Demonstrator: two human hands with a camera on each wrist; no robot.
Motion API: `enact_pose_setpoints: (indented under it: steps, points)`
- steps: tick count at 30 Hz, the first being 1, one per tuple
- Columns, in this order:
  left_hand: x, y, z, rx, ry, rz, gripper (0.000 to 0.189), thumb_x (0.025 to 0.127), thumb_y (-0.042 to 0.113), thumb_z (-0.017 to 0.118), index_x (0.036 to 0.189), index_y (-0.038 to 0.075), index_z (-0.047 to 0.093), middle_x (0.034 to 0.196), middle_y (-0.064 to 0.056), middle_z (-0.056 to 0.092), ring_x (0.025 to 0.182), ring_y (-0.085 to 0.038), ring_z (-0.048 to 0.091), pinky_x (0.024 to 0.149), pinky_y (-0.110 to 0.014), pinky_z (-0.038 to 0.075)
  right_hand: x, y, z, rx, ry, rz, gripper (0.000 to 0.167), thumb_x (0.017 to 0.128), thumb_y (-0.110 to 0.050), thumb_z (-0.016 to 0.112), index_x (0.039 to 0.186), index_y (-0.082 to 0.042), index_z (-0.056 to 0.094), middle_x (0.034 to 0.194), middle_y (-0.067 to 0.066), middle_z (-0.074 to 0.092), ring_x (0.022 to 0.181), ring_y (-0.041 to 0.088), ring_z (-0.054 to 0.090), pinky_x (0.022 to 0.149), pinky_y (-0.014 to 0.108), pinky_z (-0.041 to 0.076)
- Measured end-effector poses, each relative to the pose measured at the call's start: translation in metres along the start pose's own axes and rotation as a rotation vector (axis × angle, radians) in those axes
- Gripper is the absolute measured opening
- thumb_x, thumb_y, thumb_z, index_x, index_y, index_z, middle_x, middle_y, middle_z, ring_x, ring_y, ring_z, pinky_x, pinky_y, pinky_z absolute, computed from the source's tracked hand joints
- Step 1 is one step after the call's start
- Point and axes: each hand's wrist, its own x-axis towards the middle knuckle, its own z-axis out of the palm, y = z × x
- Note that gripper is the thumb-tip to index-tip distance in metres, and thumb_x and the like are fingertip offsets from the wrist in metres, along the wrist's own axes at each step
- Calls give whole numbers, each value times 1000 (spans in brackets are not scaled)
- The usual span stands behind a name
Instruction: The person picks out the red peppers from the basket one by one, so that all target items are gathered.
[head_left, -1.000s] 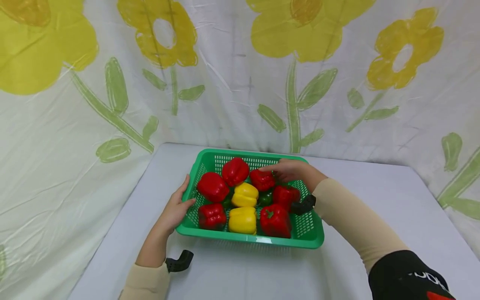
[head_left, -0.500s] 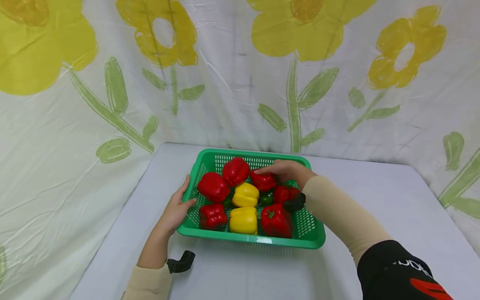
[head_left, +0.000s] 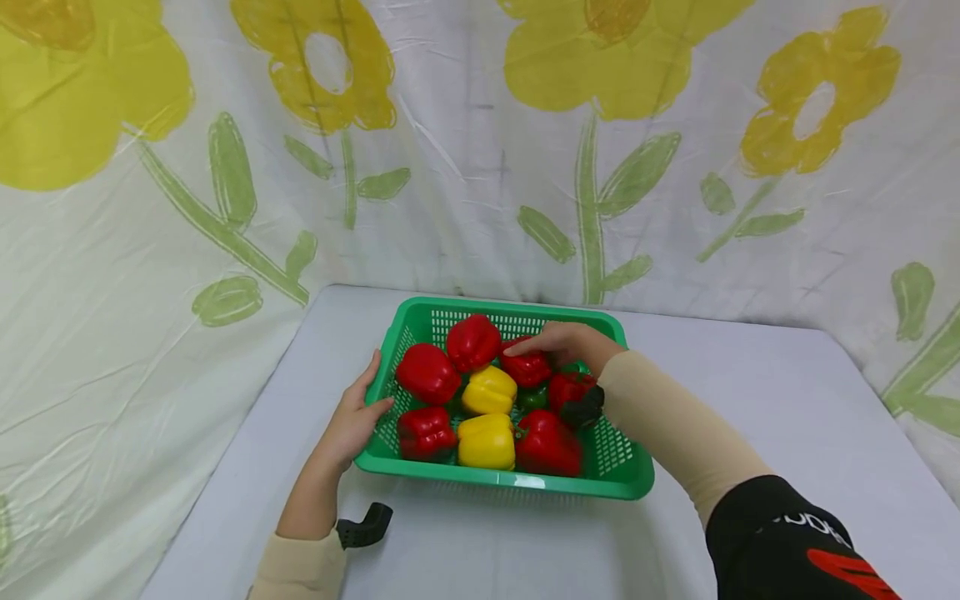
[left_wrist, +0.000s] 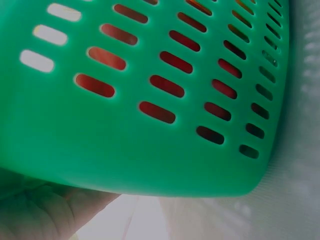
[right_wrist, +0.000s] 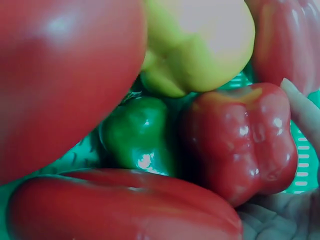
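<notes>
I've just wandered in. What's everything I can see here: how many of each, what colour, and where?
Basket: one, green, on the table
Red peppers: six, red, in the basket
Yellow peppers: two, yellow, mid-basket
Green pepper: one plainly seen, green, low between the others; more may be hidden
Table: one, white, under the basket
Cloth: white, behind the table
Painted flowers: four, yellow with green stems, on the cloth
Wrist attachments: two, black, one per wrist
Sleeves: two, beige, right one black higher up
Left hand: one, bare, holding the basket's left side
Right hand: one, bare, gripping a red pepper near the back
</notes>
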Motion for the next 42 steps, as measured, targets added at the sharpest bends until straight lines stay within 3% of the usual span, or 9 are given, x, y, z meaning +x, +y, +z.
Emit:
enact_pose_setpoints:
  steps: [6, 16, 18, 22, 24, 27, 30, 37, 42]
  points:
    - [0, 0, 1, -1, 0, 3, 69, 94, 1, 42, 151, 14, 6, 158, -6, 4, 144, -32, 7, 105, -53, 31, -2, 1, -1, -63, 70, 3, 72, 78, -46, 70, 125, -1, 39, 122, 5, 42, 115, 23, 47, 103, 39, 42]
    - [2, -2, 0, 9, 1, 10, 68, 94, 1, 42, 151, 14, 6, 158, -5, 4, 145, -31, 6, 107, -53, 27, -5, 4, -3, 10, 137, -39, 70, 79, -38, 72, 123, 2, 35, 111, 6, 38, 108, 23, 48, 97, 35, 47]
    - [2, -2, 0, 5, 0, 12, 69, 94, 1, 42, 151, 14, 7, 158, -6, 4, 145, -31, 5, 109, -53, 25, -5, 5, -3, 18, 145, -50, 66, 78, -37, 73, 117, 1, 36, 108, 5, 37, 105, 21, 48, 95, 33, 49]
    - [2, -2, 1, 8, -7, 14, 69, 93, 1, 42, 151, 12, 6, 158, -6, 3, 145, -31, 4, 110, -53, 24, -9, 5, -5, 32, 154, -59, 46, 78, -35, 74, 91, -6, 40, 93, 3, 36, 89, 18, 53, 87, 30, 51]
    - [1, -2, 0, 19, 0, 8, 69, 93, 1, 43, 151, 13, 7, 158, -6, 4, 145, -31, 5, 109, -53, 25, -12, 5, -6, 26, 152, -72, 44, 78, -35, 74, 87, -7, 41, 92, 2, 39, 86, 17, 53, 85, 29, 51]
    - [0, -1, -1, 27, 12, 4, 69, 93, 1, 43, 151, 13, 7, 158, -6, 4, 145, -31, 6, 109, -53, 25, -18, 3, -6, 21, 146, -96, 48, 78, -35, 74, 100, -1, 48, 103, 6, 48, 91, 18, 55, 88, 31, 51]
    - [0, -1, -2, 26, 12, 2, 69, 93, 1, 43, 151, 13, 7, 158, -7, 4, 145, -32, 5, 108, -54, 25, -24, 1, -6, 18, 145, -112, 63, 78, -35, 73, 121, 4, 47, 124, 13, 50, 100, 21, 55, 94, 35, 49]
    - [1, -2, -1, 11, 4, -3, 69, 93, 1, 42, 151, 15, 6, 158, -7, 4, 144, -32, 6, 108, -53, 27, -32, 4, -6, 17, 183, -136, 65, 81, -35, 70, 127, 5, 47, 129, 17, 50, 107, 26, 56, 95, 38, 49]
    - [1, -1, -1, 11, 4, -3, 69, 94, 2, 42, 151, 15, 6, 158, -7, 3, 144, -33, 6, 107, -53, 27, -35, 9, -9, 38, 215, -145, 72, 83, -36, 69, 135, 6, 40, 137, 18, 44, 117, 29, 51, 97, 40, 47]
